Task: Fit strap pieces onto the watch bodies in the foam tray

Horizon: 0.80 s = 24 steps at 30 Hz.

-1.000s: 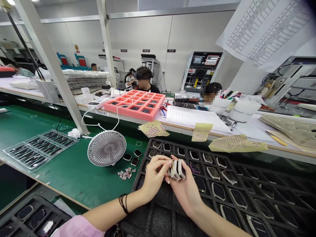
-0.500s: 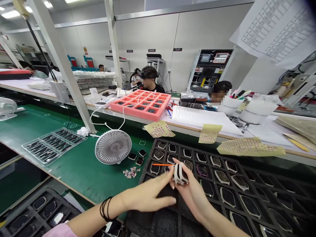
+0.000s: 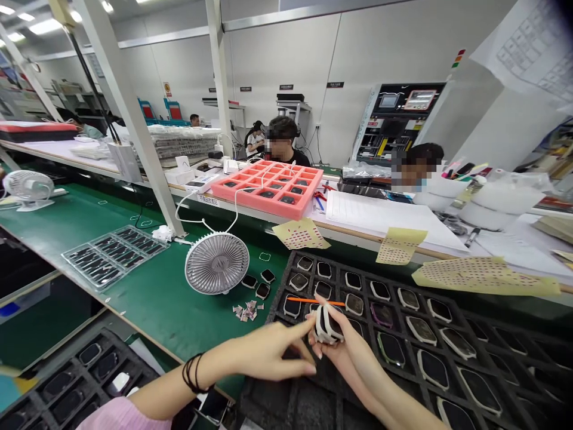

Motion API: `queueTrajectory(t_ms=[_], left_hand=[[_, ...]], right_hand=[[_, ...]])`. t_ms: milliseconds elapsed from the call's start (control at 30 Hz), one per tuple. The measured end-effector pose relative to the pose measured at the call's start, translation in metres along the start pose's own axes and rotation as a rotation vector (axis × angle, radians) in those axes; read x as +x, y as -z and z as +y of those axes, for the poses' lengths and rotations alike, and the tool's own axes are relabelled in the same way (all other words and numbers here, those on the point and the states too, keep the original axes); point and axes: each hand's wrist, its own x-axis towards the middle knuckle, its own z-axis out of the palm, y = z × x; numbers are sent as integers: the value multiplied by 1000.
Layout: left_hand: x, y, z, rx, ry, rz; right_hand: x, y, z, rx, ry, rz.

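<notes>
My right hand (image 3: 342, 343) is closed round a small stack of smartwatch cases (image 3: 326, 324), white-framed and turned edge-on. The tip of my left index finger touches the near side of the stack. Thumb and index finger of my left hand (image 3: 280, 352) stand apart; its other fingers are partly hidden. Both hands are above a black foam tray (image 3: 308, 394) with smartwatches in many of its compartments. A thin orange stick (image 3: 308, 300) lies across the tray just behind my hands. Near the tray, a purple-rimmed watch (image 3: 381, 315) sits in a compartment.
A white fan (image 3: 217, 263) stands on the green bench, with several watches (image 3: 262, 291) and small paper pieces (image 3: 248, 311) beside it. Further left lies a clear tray of dark parts (image 3: 116, 254). A pink foam tray (image 3: 268, 188) rests on the shelf. Another black tray (image 3: 74, 382) is lower left.
The view has shifted, so the bench appears further right. My left index finger has straightened against the watch stack, while my right hand keeps its hold.
</notes>
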Motion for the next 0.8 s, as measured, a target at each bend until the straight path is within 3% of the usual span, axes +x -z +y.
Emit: queueTrajectory(t_ms=[67, 133, 167, 300, 400, 567, 800], left_hand=[[-3, 13, -14, 96, 116, 172], [-7, 23, -37, 287, 318, 357], [-9, 25, -50, 396, 410, 388], [-11, 21, -101, 499, 503, 358], [-7, 13, -123, 507, 502, 304], [0, 10, -131, 463, 453, 248], [-3, 14, -123, 398, 347, 301]], right_hand=[[6, 4, -1, 16, -30, 11], [11, 8, -1, 31, -63, 16], [13, 9, -1, 34, -79, 9], [15, 9, 2, 47, -116, -35], [13, 7, 3, 65, -126, -61], [11, 5, 1, 94, -116, -142], [9, 3, 1, 117, -140, -226]])
